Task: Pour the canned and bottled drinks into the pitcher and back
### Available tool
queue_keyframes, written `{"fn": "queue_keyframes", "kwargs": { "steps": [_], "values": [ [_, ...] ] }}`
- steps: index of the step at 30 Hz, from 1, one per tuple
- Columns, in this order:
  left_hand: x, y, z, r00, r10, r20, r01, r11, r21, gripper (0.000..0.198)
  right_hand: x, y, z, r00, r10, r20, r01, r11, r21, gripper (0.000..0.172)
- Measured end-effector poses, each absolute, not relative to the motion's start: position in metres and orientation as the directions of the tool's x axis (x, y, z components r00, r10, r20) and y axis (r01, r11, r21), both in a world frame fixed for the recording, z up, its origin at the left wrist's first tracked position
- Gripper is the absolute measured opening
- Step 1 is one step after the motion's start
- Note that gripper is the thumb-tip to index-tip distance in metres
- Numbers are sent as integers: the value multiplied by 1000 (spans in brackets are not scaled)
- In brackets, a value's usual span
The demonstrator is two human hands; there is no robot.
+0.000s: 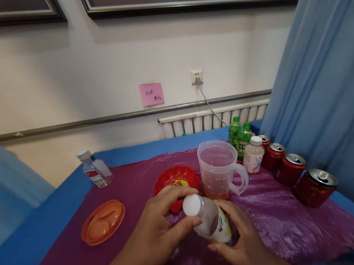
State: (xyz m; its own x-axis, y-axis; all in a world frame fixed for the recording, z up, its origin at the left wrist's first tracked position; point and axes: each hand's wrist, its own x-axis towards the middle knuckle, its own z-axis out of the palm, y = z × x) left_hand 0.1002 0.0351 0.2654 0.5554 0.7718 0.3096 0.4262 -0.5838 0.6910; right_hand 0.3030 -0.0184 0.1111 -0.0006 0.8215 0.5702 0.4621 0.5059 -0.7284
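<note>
Between my hands, a clear bottle [209, 218] with a yellow-and-green printed label is tilted over the table, its white cap [192, 205] pointing up and left. The fingers and thumb of my left hand [161, 222] pinch that cap, which sits on the bottle's neck. My right hand [242, 239] wraps around the lower body of the bottle. Just behind it stand a translucent measuring jug [218, 168], with a little orange liquid at the bottom, and a red scalloped dish [175, 175], partly hidden by my left hand.
An orange oval dish [102, 222] lies at left, with clear bottles [94, 170] behind it. At right stand green bottles [243, 136], a white-capped bottle [254, 156] and several red cans [290, 169]. Purple plastic sheeting [281, 222] covers the blue tabletop [134, 151]. Blue curtains [316, 71] hang at both sides.
</note>
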Motion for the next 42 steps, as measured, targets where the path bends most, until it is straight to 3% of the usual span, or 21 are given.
{"fn": "queue_keyframes", "kwargs": {
  "steps": [5,10,19,27,34,39,42],
  "values": [
    [98,42,263,596,727,342,305,-598,741,34,303,-19,113,-32,867,497,324,480,-815,72],
    [108,38,255,401,830,387,344,-528,776,26,299,-17,111,48,839,542,440,469,-766,69],
    [106,32,254,421,853,308,454,-492,743,28,297,-18,99,117,722,682,577,510,-638,73],
    [94,42,262,625,745,234,263,-483,835,34,296,-24,105,-15,880,474,290,458,-840,73],
    [91,41,265,651,721,237,298,-531,793,38,297,-25,111,23,860,510,312,479,-820,70],
    [90,41,270,755,641,138,109,-329,938,34,297,-23,115,-140,892,430,44,439,-897,68],
    [98,38,268,756,640,141,47,-267,962,36,298,-21,119,-110,881,461,116,472,-874,67]
  ]
}}
